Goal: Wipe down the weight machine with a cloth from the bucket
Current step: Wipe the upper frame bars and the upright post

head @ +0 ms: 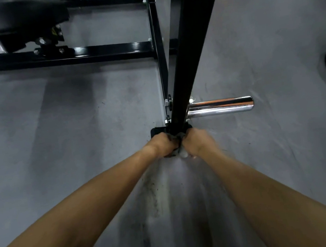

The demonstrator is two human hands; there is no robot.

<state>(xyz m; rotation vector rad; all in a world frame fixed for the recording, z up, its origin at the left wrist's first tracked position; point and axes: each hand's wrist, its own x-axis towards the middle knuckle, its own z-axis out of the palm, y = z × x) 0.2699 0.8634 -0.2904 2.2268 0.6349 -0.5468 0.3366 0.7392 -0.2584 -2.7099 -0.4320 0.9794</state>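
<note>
Forearms [106,202] lead to left hand [163,143] and right hand [197,142] clenched on the cloth [179,152] at the foot of the upright [183,79], where knuckles may scrape the bolts [167,103].

The glossy black steel frame of the weight machine [187,58] carried pale streaks of reflected light, and its round chrome metal peg [220,107] was mirror-silver with dark and faintly orange bands. The mottled grey concrete floor [57,136] bore sooty black smears and specks. The crumpled cloth [183,153] was whitish-grey, and a small sticker [53,31] showed yellow and black.
</note>
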